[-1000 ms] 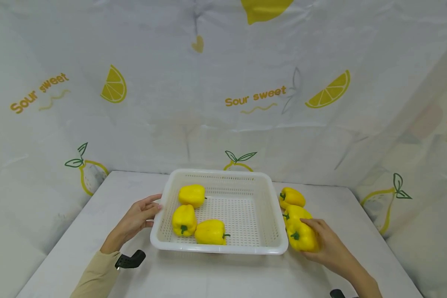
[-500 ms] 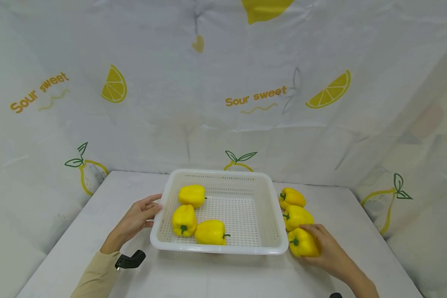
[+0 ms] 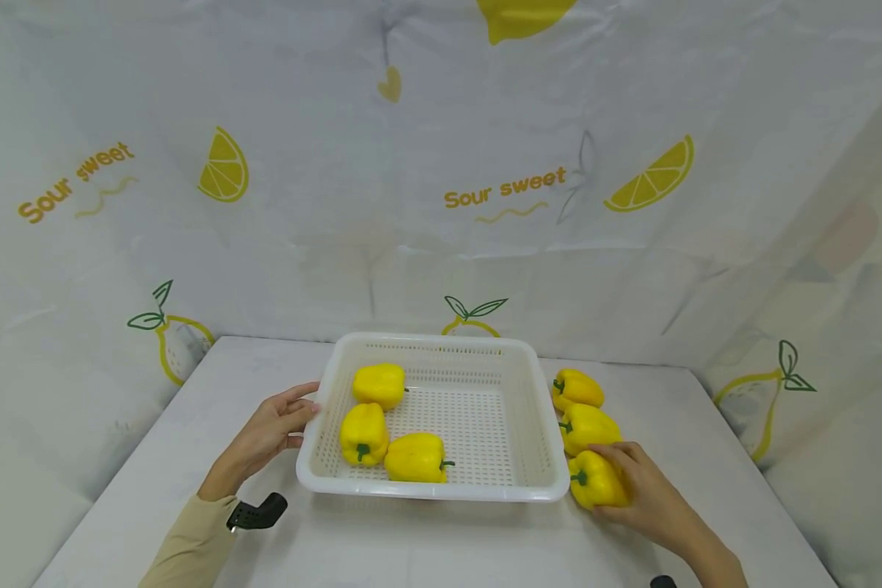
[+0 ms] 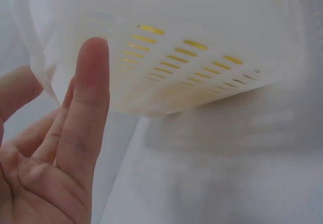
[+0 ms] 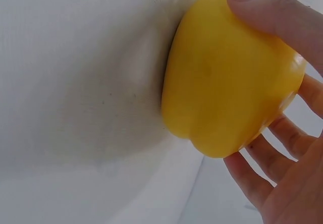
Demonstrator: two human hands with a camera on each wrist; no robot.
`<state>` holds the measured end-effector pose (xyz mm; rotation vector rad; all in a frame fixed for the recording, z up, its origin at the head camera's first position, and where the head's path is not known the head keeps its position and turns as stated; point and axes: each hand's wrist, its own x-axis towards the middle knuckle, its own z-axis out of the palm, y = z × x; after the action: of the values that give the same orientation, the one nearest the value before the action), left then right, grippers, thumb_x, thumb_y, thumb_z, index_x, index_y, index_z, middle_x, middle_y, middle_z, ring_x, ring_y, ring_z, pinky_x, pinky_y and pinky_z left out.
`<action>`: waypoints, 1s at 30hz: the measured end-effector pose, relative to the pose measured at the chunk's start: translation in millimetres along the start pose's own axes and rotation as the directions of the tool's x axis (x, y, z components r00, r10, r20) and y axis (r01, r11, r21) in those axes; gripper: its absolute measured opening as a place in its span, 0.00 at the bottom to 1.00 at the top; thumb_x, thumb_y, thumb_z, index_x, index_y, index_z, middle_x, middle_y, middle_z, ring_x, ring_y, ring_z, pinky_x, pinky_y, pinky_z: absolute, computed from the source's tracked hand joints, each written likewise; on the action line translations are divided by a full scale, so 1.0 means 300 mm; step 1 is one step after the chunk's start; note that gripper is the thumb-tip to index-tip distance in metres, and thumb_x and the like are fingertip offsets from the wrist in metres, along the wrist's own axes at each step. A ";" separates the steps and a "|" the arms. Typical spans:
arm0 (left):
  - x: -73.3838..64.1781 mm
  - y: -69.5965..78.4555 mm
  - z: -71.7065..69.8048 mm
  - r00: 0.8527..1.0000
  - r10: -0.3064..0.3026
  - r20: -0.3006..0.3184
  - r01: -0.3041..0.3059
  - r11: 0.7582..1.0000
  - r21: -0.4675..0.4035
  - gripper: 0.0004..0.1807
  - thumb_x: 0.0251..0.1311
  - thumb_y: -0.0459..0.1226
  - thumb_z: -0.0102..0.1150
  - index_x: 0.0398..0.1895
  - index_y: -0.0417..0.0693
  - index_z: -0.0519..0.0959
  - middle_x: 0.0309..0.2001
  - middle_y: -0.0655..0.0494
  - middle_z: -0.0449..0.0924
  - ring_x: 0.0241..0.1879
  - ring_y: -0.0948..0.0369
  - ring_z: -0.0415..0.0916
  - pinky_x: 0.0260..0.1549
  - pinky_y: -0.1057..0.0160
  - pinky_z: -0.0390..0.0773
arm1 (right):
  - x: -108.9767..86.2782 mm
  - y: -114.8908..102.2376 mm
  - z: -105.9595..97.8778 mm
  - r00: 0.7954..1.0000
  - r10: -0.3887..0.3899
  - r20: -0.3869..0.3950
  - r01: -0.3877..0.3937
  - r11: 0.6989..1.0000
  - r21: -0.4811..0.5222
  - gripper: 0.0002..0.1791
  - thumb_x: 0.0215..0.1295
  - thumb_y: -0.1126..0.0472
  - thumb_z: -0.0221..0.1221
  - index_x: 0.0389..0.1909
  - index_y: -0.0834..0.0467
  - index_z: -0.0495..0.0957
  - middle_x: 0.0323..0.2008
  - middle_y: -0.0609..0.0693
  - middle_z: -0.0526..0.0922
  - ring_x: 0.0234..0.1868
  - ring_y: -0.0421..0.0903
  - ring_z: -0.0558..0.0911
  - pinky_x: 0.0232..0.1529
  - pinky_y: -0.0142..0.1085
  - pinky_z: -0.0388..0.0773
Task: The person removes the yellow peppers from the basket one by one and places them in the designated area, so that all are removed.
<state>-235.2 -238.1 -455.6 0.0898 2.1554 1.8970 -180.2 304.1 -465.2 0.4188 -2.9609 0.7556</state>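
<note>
A white perforated plastic basket (image 3: 441,490) stands mid-table with three yellow bell peppers inside: one at the back left (image 3: 379,386), one left of centre (image 3: 363,435) and one at the front (image 3: 416,458). My left hand (image 3: 270,433) holds the basket's left rim; in the left wrist view a straight finger (image 4: 86,103) lies against the outer wall. Right of the basket, my right hand (image 3: 650,494) grips a yellow bell pepper (image 3: 594,478) between thumb and fingers. That pepper (image 5: 227,77) sits close against the white tabletop in the right wrist view, its stem end hidden there.
Two more yellow bell peppers line up behind the gripped one, a middle pepper (image 3: 588,429) and a rear pepper (image 3: 576,389), along the basket's right side. A white cloth (image 3: 412,261) printed with lemons hangs behind the white table (image 3: 382,543).
My right hand has brought its pepper down and slightly toward me, uncovering more of the middle pepper. Over the last half second it barely moves. My left hand and the basket stay put.
</note>
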 end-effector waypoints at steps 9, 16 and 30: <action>-0.001 -0.002 -0.001 1.000 0.004 0.006 -0.004 1.000 -0.002 0.39 0.71 0.42 0.56 0.77 0.39 0.51 0.47 0.56 0.80 0.42 0.62 0.83 0.42 0.60 0.87 | -0.009 -0.009 -0.012 1.000 0.010 -0.005 -0.011 0.999 -0.049 0.43 0.39 0.53 0.80 0.61 0.55 0.75 0.53 0.57 0.74 0.52 0.57 0.78 0.51 0.64 0.77; 0.000 -0.004 -0.003 1.000 0.010 0.004 -0.010 1.000 0.009 0.38 0.71 0.42 0.55 0.77 0.39 0.51 0.49 0.54 0.80 0.42 0.61 0.83 0.41 0.60 0.87 | -0.009 -0.008 -0.021 1.000 0.009 0.008 -0.008 0.999 -0.043 0.43 0.40 0.52 0.79 0.61 0.56 0.74 0.54 0.59 0.74 0.53 0.59 0.77 0.51 0.65 0.77; 0.001 -0.006 -0.002 1.000 0.010 0.002 -0.010 1.000 0.010 0.37 0.72 0.41 0.54 0.77 0.39 0.51 0.48 0.56 0.80 0.41 0.61 0.84 0.41 0.60 0.87 | 0.003 -0.062 -0.049 0.995 -0.067 -0.076 0.066 0.998 -0.021 0.36 0.52 0.52 0.74 0.61 0.58 0.74 0.56 0.59 0.74 0.57 0.63 0.75 0.55 0.67 0.74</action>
<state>-235.4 -238.9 -457.2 0.1052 2.1670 1.8913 -176.1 295.4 -443.6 0.4740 -2.8651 0.7203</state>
